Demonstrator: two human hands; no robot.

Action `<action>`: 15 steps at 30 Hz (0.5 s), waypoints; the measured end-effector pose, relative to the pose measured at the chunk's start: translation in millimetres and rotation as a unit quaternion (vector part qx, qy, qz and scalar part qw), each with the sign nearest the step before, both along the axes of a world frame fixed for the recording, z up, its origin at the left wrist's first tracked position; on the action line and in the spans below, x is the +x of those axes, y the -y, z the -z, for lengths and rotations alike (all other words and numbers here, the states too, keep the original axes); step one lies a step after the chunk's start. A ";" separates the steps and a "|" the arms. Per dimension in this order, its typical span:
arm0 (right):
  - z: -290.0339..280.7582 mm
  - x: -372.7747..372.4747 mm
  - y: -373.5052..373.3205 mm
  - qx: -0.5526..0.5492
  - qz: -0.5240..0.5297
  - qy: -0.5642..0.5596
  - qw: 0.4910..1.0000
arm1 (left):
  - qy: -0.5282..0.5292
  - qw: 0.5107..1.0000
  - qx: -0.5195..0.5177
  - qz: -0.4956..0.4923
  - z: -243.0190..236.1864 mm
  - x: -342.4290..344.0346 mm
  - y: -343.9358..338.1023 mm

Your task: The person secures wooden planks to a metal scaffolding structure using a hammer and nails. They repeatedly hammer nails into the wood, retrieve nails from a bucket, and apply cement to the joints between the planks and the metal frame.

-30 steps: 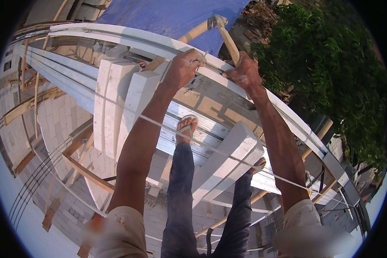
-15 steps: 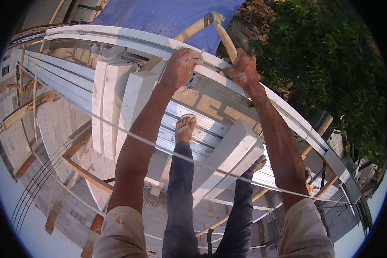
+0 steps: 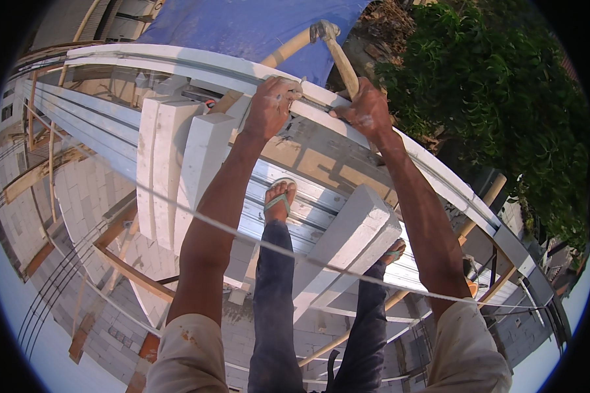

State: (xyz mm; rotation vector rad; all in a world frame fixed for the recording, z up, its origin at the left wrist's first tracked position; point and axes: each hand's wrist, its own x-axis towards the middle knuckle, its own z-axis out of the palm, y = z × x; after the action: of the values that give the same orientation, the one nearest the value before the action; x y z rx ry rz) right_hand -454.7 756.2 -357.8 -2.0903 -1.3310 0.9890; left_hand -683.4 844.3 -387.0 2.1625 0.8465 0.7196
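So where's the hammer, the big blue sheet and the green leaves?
Hammer (image 3: 343, 66): head view, on the middle of its handle.
Blue sheet (image 3: 242, 27): head view, on its smooth surface.
Green leaves (image 3: 482, 105): head view, around the middle of the leafy clump.

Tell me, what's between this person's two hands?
In the head camera's view, a stretch of pale, grooved rail lies between the left hand and the right hand, which grips a hammer.
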 end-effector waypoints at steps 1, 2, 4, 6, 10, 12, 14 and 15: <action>-3.4 0.8 -0.5 -0.016 -0.006 0.010 1.000 | -0.005 1.000 -0.001 -0.010 -0.5 0.4 0.9; -7.3 1.8 0.0 -0.033 -0.011 0.020 0.999 | -0.011 1.000 -0.001 -0.021 -1.2 1.1 2.4; -22.2 1.5 -3.5 -0.043 -0.014 0.027 0.999 | 0.017 0.999 -0.020 -0.025 -0.4 0.5 7.7; -42.3 0.5 3.7 -0.040 -0.009 0.019 0.999 | 0.041 0.998 -0.032 -0.024 0.8 -0.7 7.8; -73.0 -5.4 42.6 -0.003 -0.042 -0.040 0.998 | 0.084 0.995 -0.052 -0.021 5.7 -1.1 9.0; -94.7 -9.8 57.9 -0.101 -0.043 -0.104 0.988 | 0.078 0.995 -0.050 -0.036 12.0 -6.7 9.8; -99.0 -11.1 69.8 -0.122 -0.090 -0.068 0.986 | 0.044 0.996 -0.031 -0.065 22.8 -10.7 12.7; -97.1 -8.1 77.8 -0.134 -0.109 -0.047 0.984 | 0.055 0.996 -0.041 -0.059 22.6 -6.6 13.1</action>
State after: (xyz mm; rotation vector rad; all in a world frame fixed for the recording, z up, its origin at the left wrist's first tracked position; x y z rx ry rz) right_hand -462.8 678.4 -260.8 -2.0857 -1.4696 1.4109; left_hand -690.0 831.2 -409.6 1.9940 0.9356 0.8404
